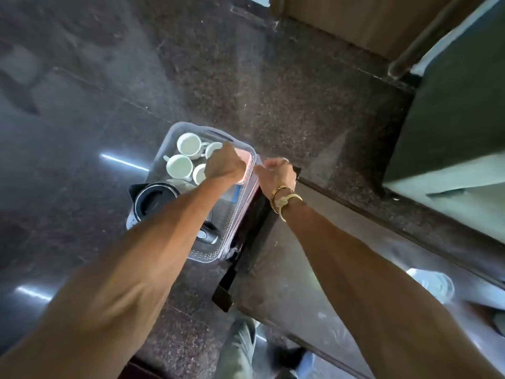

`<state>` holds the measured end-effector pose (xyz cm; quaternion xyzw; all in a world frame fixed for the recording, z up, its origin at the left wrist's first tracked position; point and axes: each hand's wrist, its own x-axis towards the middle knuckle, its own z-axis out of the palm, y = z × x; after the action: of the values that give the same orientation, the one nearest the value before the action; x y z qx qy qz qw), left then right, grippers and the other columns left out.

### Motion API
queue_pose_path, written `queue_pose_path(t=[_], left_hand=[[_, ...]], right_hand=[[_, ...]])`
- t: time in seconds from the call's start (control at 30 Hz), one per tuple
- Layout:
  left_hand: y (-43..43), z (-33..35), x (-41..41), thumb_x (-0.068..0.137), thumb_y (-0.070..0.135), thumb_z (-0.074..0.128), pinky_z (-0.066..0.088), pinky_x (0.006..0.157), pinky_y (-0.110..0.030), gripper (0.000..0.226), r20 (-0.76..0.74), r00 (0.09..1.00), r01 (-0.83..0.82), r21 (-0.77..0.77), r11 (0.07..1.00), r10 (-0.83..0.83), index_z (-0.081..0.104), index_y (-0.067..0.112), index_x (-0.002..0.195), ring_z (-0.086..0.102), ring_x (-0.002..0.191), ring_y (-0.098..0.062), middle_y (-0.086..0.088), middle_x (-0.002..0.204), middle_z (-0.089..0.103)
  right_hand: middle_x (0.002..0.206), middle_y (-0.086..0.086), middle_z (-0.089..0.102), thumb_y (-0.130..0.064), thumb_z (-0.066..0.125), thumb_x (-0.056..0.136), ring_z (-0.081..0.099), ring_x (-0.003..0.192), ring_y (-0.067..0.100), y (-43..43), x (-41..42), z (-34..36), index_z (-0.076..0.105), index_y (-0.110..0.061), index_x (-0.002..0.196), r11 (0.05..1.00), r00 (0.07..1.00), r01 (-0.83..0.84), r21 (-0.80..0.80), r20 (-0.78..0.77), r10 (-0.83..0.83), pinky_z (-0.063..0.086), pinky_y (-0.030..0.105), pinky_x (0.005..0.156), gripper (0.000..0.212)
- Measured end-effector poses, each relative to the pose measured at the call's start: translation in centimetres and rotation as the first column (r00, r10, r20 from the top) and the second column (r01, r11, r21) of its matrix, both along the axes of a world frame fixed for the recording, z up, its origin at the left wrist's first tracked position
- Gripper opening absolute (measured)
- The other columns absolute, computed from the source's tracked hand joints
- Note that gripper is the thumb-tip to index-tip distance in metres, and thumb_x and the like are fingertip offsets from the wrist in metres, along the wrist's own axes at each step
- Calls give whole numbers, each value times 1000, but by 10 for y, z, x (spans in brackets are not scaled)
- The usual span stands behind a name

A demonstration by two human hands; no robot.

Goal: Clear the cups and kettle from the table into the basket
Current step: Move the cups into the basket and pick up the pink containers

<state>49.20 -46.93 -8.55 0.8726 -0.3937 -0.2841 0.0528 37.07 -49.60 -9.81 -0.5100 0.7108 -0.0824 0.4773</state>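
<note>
A clear plastic basket (pixel 207 259) stands on the dark floor beside the table's corner. Several white cups lie in its far half, among them one cup (pixel 188 144) and another (pixel 179 166). A black and steel kettle (pixel 154 201) fills the near half, with my left forearm crossing over it. My left hand (pixel 224 163) hovers over the basket's right side with its fingers curled down; what they hold is hidden. Next to it shows a pink part (pixel 247 163) of the basket. My right hand (pixel 276 173) pinches the basket's right rim.
The brown table top (pixel 295 269) runs along the right, with a dark leg and bracket (pixel 225 294) below its edge. A clear plastic item (pixel 437 285) lies on the table at the right. A dark green cabinet (pixel 451 119) stands far right. My leg and shoe show below.
</note>
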Motion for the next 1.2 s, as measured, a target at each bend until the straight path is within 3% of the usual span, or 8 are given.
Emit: queue_pose_path(t=[0.1,0.27,0.4,0.6,0.77,0.9,1.0,1.2], left_hand=[[8,13,-26,96,25,51,49,87,-45,34,32,995,96,-131,987,-92,55,11,126,61,113,-38,-17,120,65],[27,17,-98,96,30,55,44,100,-47,44,51,952,303,-246,921,-300,51,11,135,57,118,-39,-18,127,62],[46,12,-171,97,36,54,33,111,-49,53,209,849,524,-225,821,-485,44,12,144,46,130,-38,-17,143,49],[77,15,-301,96,41,56,33,108,-54,59,307,712,699,-217,682,-631,41,16,146,37,138,-36,-11,155,37],[118,18,-408,97,37,55,22,116,-50,62,262,575,818,-220,532,-775,37,14,151,29,145,-36,-12,160,29],[146,15,-482,100,40,49,15,120,-49,62,184,505,860,-195,472,-843,30,18,155,17,150,-33,-9,164,19],[164,7,-529,97,35,54,16,117,-47,62,149,451,885,-198,421,-880,34,15,152,24,146,-34,-10,161,24],[202,-40,-582,96,25,57,25,116,-46,57,-18,527,842,-129,524,-850,37,10,147,31,139,-37,-13,153,31]], right_hand=[[108,4,73,-41,69,82,67,103,27,9,-24,13,70,-23,106,999,1000,4,-41,26,-3,55,34,90,30],[106,7,70,-41,63,89,65,103,32,42,-94,22,63,-20,99,973,997,-50,-226,-65,36,51,36,84,23],[132,8,54,-40,61,89,52,121,30,74,-176,17,55,-22,129,952,987,-92,-292,-150,49,45,43,101,44],[142,6,44,-53,59,90,45,126,32,122,-316,20,41,-23,147,957,949,-67,-283,-316,-27,39,46,104,67],[141,4,45,-50,62,89,43,127,30,176,-423,32,46,-22,144,929,929,35,-369,-329,-166,34,43,103,64],[145,4,42,-47,66,87,42,129,29,213,-498,33,43,-21,145,924,903,137,-356,-339,-265,33,44,106,68],[144,4,42,-42,65,86,42,129,30,237,-545,25,44,-22,145,915,875,199,-350,-358,-327,33,45,107,66],[144,4,40,-39,65,86,44,126,31,275,-603,-19,44,-21,143,900,843,327,-289,-341,-416,37,46,102,63]])
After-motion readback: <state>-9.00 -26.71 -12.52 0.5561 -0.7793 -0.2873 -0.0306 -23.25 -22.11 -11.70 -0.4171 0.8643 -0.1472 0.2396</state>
